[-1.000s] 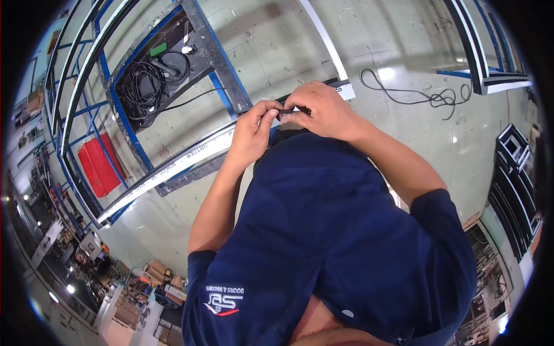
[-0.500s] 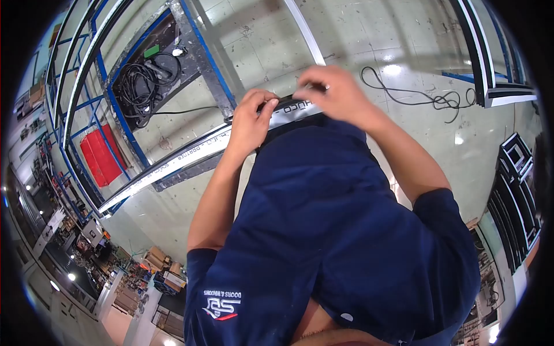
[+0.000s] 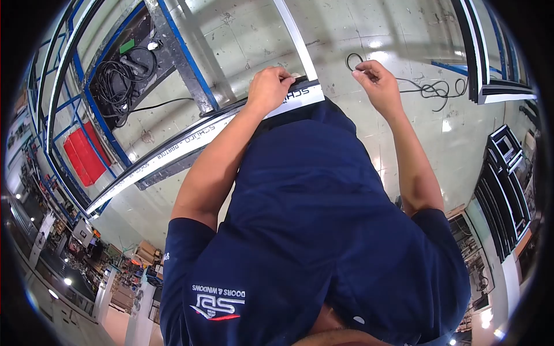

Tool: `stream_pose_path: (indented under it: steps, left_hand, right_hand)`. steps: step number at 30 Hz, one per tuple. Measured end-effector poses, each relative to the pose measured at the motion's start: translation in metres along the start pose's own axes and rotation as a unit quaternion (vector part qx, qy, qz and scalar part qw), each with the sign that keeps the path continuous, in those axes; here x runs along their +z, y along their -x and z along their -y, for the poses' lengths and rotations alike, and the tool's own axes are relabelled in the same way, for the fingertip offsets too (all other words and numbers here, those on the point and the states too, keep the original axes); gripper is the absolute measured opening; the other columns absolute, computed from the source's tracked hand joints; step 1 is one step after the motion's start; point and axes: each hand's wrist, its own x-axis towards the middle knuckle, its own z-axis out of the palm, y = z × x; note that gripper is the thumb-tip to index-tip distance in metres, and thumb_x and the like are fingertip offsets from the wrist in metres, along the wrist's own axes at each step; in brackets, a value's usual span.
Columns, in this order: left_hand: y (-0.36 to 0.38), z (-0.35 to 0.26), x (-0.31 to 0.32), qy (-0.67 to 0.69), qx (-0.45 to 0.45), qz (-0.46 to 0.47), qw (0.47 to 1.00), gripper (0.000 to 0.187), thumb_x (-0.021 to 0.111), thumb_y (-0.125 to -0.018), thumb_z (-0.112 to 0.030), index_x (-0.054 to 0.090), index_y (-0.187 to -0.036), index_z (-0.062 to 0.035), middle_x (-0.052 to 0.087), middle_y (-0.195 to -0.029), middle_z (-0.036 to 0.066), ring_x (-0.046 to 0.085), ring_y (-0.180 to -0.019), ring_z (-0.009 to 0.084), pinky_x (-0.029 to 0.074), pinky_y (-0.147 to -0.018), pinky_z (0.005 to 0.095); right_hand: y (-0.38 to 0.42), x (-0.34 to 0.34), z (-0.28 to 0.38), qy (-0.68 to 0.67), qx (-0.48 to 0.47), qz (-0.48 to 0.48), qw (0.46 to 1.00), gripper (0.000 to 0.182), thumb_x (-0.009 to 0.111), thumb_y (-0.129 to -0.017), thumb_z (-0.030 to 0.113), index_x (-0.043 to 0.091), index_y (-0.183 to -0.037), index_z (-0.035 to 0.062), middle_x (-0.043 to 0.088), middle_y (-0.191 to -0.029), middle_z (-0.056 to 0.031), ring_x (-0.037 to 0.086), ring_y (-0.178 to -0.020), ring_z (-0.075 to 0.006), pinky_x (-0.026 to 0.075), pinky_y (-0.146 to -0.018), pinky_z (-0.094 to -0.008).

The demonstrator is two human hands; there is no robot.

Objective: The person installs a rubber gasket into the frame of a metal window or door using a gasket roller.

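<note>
A window or door frame (image 3: pixel 199 137) with white printed film on its outer face lies across in front of my body. One corner sits just beyond my waist, where a white bar (image 3: pixel 297 40) runs away from me. My left hand (image 3: pixel 268 89) is at this near side, close to the corner, its fingers pressed together on a black strip (image 3: pixel 301 80) along the inner edge. Past the corner, my right hand (image 3: pixel 378 86) is raised clear of the frame. Its fingers are curled with thumb and forefinger close together; what they hold, if anything, cannot be made out.
A blue-edged stand (image 3: pixel 187 55) carries a coiled black cable (image 3: pixel 121 78). Another dark cable (image 3: pixel 435 89) lies on the floor at the right. A red panel (image 3: pixel 86 153) stands at the left. More frames (image 3: pixel 476 52) and stacked profiles (image 3: pixel 502 202) are on the right.
My right hand has left the frame corner and moved right. My left hand has slid right along the frame towards the corner. The view has shifted slightly.
</note>
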Motion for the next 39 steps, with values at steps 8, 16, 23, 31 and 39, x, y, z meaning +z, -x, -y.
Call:
stream_pose_path:
  steps: [8,16,23,31,39]
  left_hand:
    - [-0.007,-0.010,-0.009,-0.033,-0.045,0.026,0.998,0.022,0.076,-0.087,-0.026,0.078,-0.096,-0.0063,0.077,-0.094,0.014,0.074,-0.083,0.0268,0.057,-0.078,0.0389]
    - [-0.023,-0.016,-0.016,-0.056,-0.106,0.101,0.988,0.027,0.079,-0.082,-0.029,0.077,-0.094,-0.0050,0.077,-0.092,0.013,0.073,-0.083,0.0245,0.057,-0.078,0.0375]
    - [-0.036,0.003,-0.010,0.000,-0.083,0.131,0.988,0.031,0.078,-0.082,-0.029,0.079,-0.104,-0.0066,0.077,-0.096,0.014,0.073,-0.087,0.0236,0.056,-0.081,0.0361]
    - [-0.038,-0.001,-0.010,-0.004,-0.104,0.155,0.982,0.031,0.076,-0.084,-0.030,0.080,-0.105,-0.0066,0.077,-0.097,0.012,0.072,-0.089,0.0241,0.056,-0.084,0.0359]
    - [-0.038,0.001,-0.010,-0.008,-0.064,0.166,0.984,0.038,0.073,-0.086,-0.037,0.079,-0.107,-0.0057,0.077,-0.101,0.014,0.071,-0.091,0.0244,0.055,-0.086,0.0363]
  right_hand:
    - [-0.006,0.005,-0.017,0.032,0.020,0.046,0.998,0.027,0.076,-0.092,0.026,0.068,-0.106,0.0042,0.060,-0.076,-0.0021,0.052,-0.071,-0.0114,0.046,-0.068,-0.0287]
    - [-0.024,0.024,-0.007,0.052,0.017,0.081,0.995,0.032,0.074,-0.092,0.030,0.069,-0.112,0.0053,0.068,-0.088,-0.0069,0.062,-0.081,-0.0172,0.051,-0.076,-0.0335]
    - [-0.031,0.053,0.003,-0.077,0.142,0.201,0.966,0.049,0.058,-0.101,0.045,0.065,-0.129,0.0053,0.070,-0.102,-0.0094,0.066,-0.093,-0.0189,0.051,-0.085,-0.0358]
    - [-0.029,0.060,0.016,-0.144,0.149,0.237,0.949,0.057,0.050,-0.105,0.050,0.061,-0.134,0.0028,0.068,-0.108,-0.0097,0.063,-0.091,-0.0189,0.049,-0.084,-0.0328]
    - [-0.024,0.054,0.014,-0.127,0.161,0.249,0.947,0.061,0.051,-0.104,0.054,0.059,-0.141,0.0054,0.068,-0.110,-0.0088,0.063,-0.094,-0.0156,0.048,-0.088,-0.0299]
